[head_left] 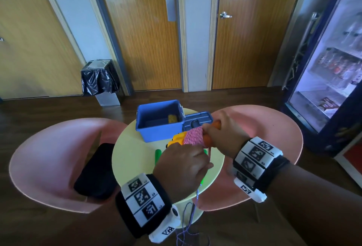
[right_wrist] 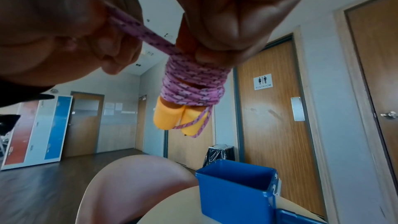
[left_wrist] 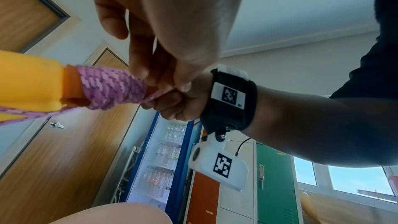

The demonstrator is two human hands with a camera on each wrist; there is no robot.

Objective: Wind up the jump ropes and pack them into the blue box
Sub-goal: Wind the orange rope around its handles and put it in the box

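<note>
Head view, right hand [head_left: 225, 136] grip clasping wound handles [head_left: 207, 139], left hand [head_left: 182, 169] pinching pink rope [head_left: 193, 137]

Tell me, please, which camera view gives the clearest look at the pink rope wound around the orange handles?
The right wrist view: the pink rope fills the centre, each turn distinct. The left wrist view shows the coil side-on, partly behind the left hand; the head view shows only a small patch between both hands.
</note>
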